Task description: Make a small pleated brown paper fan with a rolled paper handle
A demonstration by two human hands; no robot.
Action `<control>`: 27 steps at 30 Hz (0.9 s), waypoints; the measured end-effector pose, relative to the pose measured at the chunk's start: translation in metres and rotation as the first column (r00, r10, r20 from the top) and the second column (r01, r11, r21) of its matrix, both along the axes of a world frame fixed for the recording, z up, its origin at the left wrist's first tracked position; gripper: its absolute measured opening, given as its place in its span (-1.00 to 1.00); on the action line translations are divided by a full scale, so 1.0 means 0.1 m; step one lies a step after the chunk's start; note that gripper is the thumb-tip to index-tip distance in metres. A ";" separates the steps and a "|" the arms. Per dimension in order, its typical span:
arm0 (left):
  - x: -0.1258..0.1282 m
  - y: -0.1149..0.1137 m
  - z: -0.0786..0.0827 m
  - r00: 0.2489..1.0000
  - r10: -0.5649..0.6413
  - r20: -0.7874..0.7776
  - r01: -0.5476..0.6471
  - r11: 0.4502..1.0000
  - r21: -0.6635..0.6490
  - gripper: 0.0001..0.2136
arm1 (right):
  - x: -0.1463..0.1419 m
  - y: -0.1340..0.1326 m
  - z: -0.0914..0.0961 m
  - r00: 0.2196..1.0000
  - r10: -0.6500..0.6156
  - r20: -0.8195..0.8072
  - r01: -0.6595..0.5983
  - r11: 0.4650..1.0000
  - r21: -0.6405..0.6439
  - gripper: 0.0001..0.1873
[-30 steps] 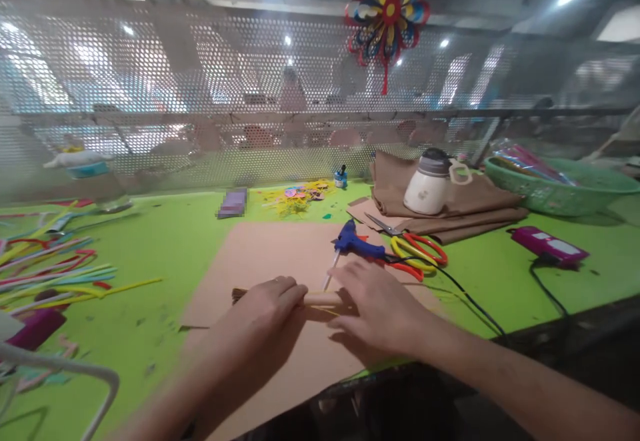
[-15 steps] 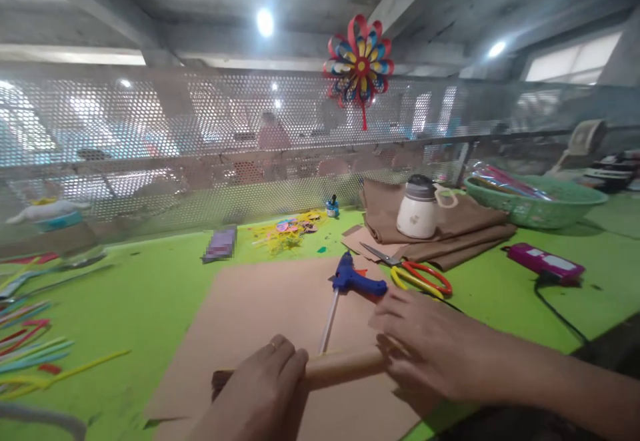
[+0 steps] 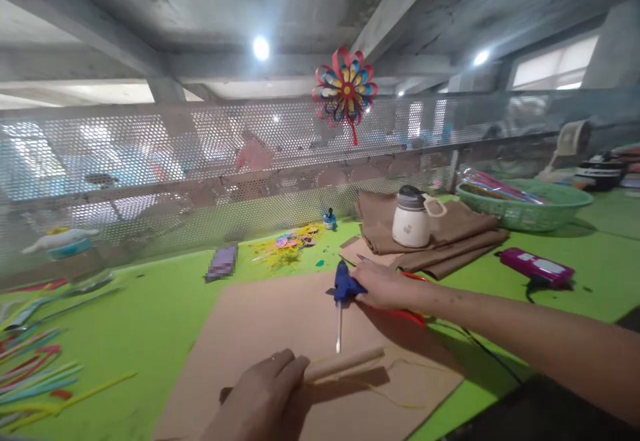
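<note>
Green bench [image 3: 150,294], cardboard sheet [image 3: 260,321] as work mat, both hands loaded.
Left hand [image 3: 260,394] curls over wooden stick [image 3: 345,363], pinning it flat on the sheet (stops rolling) — beyond, right hand [image 3: 383,286] grips glue gun [image 3: 345,288] at the far edge; mesh screen [image 3: 150,161] behind.

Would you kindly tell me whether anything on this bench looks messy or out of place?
Coloured scraps lie strewn by the mesh, and a jug stands on folded cloth. The stick in the left hand and the glue gun in the right hand look sound.
</note>
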State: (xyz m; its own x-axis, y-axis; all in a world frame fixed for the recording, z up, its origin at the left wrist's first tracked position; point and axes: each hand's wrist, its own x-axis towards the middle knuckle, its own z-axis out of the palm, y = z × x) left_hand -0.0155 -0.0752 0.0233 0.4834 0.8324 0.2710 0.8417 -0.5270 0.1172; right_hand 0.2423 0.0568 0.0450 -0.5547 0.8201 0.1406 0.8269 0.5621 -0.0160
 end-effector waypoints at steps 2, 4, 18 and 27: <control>0.00 0.03 0.06 1.000 0.009 -0.002 -0.009 0.996 -0.094 -0.83 | 0.13 0.11 0.12 1.000 0.005 0.005 -0.005 1.000 0.007 -0.72; 0.00 0.09 0.16 1.000 0.005 -0.015 -0.008 0.978 -0.211 -0.80 | 0.29 0.27 0.27 1.000 0.020 0.015 -0.021 1.000 0.007 -0.73; 0.21 0.58 0.22 0.996 0.048 0.080 -0.029 0.975 -0.221 -0.80 | 0.73 1.48 0.05 1.000 0.014 -0.008 -0.015 0.998 -0.068 -0.66; 0.14 0.42 0.09 0.989 0.082 0.121 -0.056 0.977 -0.207 -0.77 | 0.30 1.63 -0.43 0.995 -0.049 -0.081 0.048 0.999 -0.014 -0.66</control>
State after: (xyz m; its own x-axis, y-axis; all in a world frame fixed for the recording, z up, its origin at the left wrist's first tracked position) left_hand -0.0013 -0.0334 0.0328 0.3954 0.9063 0.1490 0.8463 -0.4225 0.3243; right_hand 0.2727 0.2194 0.0023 -0.5011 0.8479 0.1733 0.8490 0.5204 -0.0912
